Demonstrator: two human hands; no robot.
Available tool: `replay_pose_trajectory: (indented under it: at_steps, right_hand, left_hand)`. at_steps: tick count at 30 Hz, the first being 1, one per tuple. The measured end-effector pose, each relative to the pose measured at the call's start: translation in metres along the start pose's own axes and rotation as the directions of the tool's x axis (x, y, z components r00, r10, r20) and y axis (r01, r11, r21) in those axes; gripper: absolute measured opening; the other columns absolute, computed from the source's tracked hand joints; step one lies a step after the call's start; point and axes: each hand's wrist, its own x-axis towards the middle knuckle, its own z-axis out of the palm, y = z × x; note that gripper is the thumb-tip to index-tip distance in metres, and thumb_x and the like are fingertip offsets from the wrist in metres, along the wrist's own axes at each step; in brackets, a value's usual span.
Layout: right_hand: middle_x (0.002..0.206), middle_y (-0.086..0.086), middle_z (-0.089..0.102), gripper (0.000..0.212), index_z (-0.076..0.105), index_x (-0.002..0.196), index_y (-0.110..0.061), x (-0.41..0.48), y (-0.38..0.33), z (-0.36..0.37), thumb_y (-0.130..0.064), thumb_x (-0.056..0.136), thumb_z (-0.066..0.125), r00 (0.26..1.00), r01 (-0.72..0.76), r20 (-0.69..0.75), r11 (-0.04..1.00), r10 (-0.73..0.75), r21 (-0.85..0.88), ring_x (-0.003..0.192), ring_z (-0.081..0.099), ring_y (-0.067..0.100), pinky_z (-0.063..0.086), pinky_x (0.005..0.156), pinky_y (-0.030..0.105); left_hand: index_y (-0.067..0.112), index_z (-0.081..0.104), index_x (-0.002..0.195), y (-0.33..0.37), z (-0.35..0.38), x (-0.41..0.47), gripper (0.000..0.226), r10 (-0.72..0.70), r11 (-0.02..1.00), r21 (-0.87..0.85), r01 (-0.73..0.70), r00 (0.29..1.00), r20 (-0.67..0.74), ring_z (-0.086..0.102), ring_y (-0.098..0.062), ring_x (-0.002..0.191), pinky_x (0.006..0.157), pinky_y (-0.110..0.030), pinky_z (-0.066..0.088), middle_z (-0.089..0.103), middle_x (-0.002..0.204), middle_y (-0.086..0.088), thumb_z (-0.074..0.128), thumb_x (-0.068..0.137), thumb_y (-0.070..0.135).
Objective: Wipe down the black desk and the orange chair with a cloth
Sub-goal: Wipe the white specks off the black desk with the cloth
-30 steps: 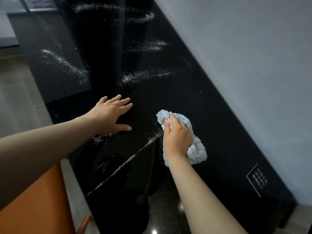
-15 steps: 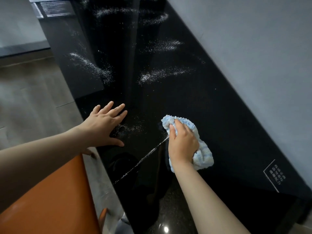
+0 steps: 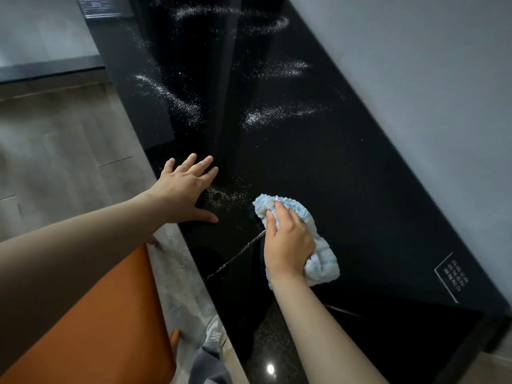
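Observation:
A glossy black desk [image 3: 346, 189] runs from the lower right to the top centre, along a grey wall. White powder streaks [image 3: 277, 115] lie across its far half, and a thin powder line [image 3: 235, 256] trails left of the cloth. My right hand [image 3: 288, 242] grips a bunched light-blue cloth [image 3: 318, 259] pressed on the desk. My left hand [image 3: 185, 187] lies flat at the desk's near edge, fingers spread. The orange chair [image 3: 97, 322] sits at the lower left, under my left forearm.
The grey wall [image 3: 415, 79] borders the desk's right side. A white printed label [image 3: 451, 278] marks the desk near its right end. Wood-look floor [image 3: 55, 148] spreads on the left. A shoe and trouser leg [image 3: 213, 345] show between chair and desk.
The view has shifted, so the desk sits further right in frame. My left hand has slid back toward the desk's near edge. My right hand and the cloth keep the same grip.

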Motion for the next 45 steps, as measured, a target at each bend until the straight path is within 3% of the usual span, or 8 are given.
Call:
replay_pose_trajectory:
  at_steps: [5,14,26,34,40,45]
  right_hand:
    - [0.104,0.000,0.071,0.027,0.065,0.118,-0.017,-0.015,-0.011,0.001,-0.027,0.093,0.058,1.000,0.006,-0.021,1.000,-0.006,0.016,0.089,0.066,0.019,0.045,0.065,0.027]
    - [0.098,-0.001,0.072,0.026,0.068,0.113,-0.017,-0.053,-0.036,0.001,-0.024,0.088,0.065,1.000,0.022,-0.018,0.998,-0.021,0.060,0.080,0.068,0.019,0.049,0.059,0.029]
    - [0.098,-0.003,0.071,0.027,0.069,0.111,-0.021,-0.097,-0.061,0.005,-0.025,0.084,0.069,0.998,0.068,-0.006,0.996,-0.067,0.053,0.078,0.068,0.020,0.050,0.060,0.030]
    - [0.100,-0.004,0.072,0.025,0.069,0.111,-0.022,-0.119,-0.073,0.003,-0.026,0.086,0.067,0.996,0.081,0.028,0.993,-0.084,0.082,0.081,0.068,0.018,0.050,0.060,0.029]
    - [0.111,-0.007,0.068,0.031,0.061,0.123,-0.026,-0.143,-0.086,-0.003,-0.035,0.096,0.048,0.984,0.057,0.167,0.996,-0.068,0.069,0.099,0.064,0.013,0.047,0.071,0.029]
    - [0.110,-0.008,0.067,0.031,0.058,0.121,-0.029,-0.166,-0.095,-0.009,-0.039,0.099,0.040,0.948,0.062,0.309,0.997,-0.070,0.035,0.099,0.061,0.009,0.049,0.077,0.026]
  left_hand:
    - [0.028,-0.004,0.154,-0.022,0.005,-0.022,0.116,-0.037,0.998,0.058,0.037,0.999,-0.009,-0.013,-0.028,0.148,0.119,-0.054,0.006,-0.016,0.160,0.003,0.050,0.067,0.084]
    - [0.028,-0.003,0.154,-0.028,0.006,-0.033,0.114,-0.099,0.995,-0.007,0.099,0.995,0.016,-0.012,-0.028,0.148,0.120,-0.047,0.010,-0.016,0.161,0.000,0.054,0.069,0.079]
    - [0.026,0.003,0.154,-0.023,0.003,-0.039,0.110,-0.113,0.994,-0.013,0.113,0.994,0.006,-0.006,-0.030,0.148,0.118,-0.053,0.011,-0.010,0.162,-0.001,0.057,0.073,0.075]
    - [0.017,0.020,0.153,-0.023,0.016,-0.086,0.076,-0.106,0.987,-0.134,0.087,0.984,-0.142,0.017,-0.026,0.147,0.117,-0.045,0.020,0.016,0.160,-0.005,0.054,0.093,0.048]
    - [0.015,0.032,0.149,-0.025,0.039,-0.146,0.068,-0.167,0.950,-0.280,0.139,0.983,-0.079,0.043,-0.023,0.133,0.106,-0.034,0.039,0.038,0.151,-0.005,0.059,0.092,0.039]
    - [0.012,0.054,0.128,-0.030,0.049,-0.191,0.044,-0.193,0.943,-0.280,0.179,0.981,-0.026,0.056,-0.020,0.111,0.090,-0.032,0.048,0.056,0.127,-0.003,0.061,0.091,0.035]
